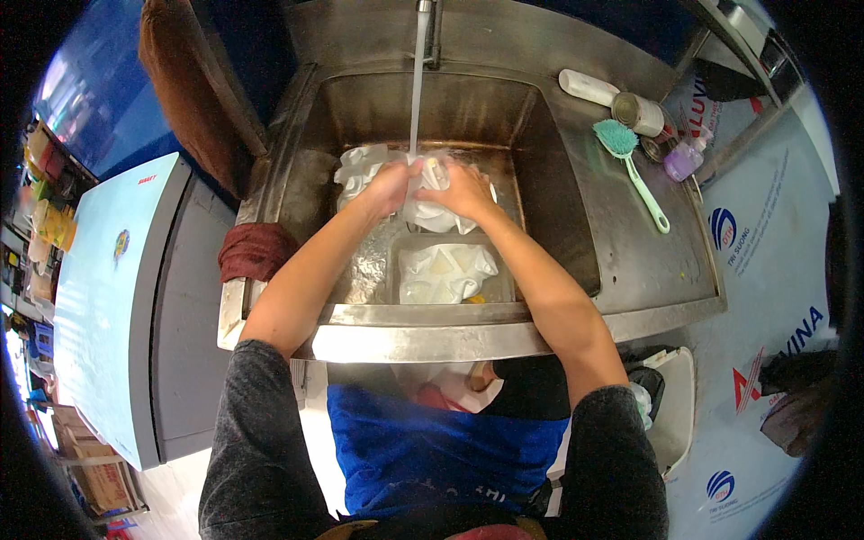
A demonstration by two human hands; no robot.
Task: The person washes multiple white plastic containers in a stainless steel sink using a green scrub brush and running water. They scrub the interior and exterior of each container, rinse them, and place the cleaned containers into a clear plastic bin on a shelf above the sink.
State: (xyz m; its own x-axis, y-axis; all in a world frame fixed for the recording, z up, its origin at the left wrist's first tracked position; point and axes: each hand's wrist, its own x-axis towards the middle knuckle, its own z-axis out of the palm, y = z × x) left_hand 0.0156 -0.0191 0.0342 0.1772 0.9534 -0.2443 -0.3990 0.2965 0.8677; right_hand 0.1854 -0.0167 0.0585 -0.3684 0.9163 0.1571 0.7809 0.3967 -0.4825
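Under the running water (pixel 417 88) my left hand (pixel 391 189) and my right hand (pixel 464 190) grip a wet white crumpled piece (pixel 439 217) between them; whether it is cloth, paper or thin plastic I cannot tell. More white crumpled material (pixel 358 169) lies to the left of my left hand. Both hands are low inside a stainless steel sink (pixel 553 182). Nearer to me, a clear rectangular container (pixel 395 270) holds another white crumpled piece (pixel 445 271), with a bit of yellow beside it. My fingertips are partly hidden by the white piece and the water.
A dark red cloth (pixel 255 251) hangs over the sink's left rim. On the right drainboard (pixel 641 270) lie a green-handled scrub brush (pixel 628 165), a tin can (pixel 638 115), a white tube-shaped bottle (pixel 586 86) and a purple pump bottle (pixel 685 158). A light-blue fridge (pixel 115 304) stands left.
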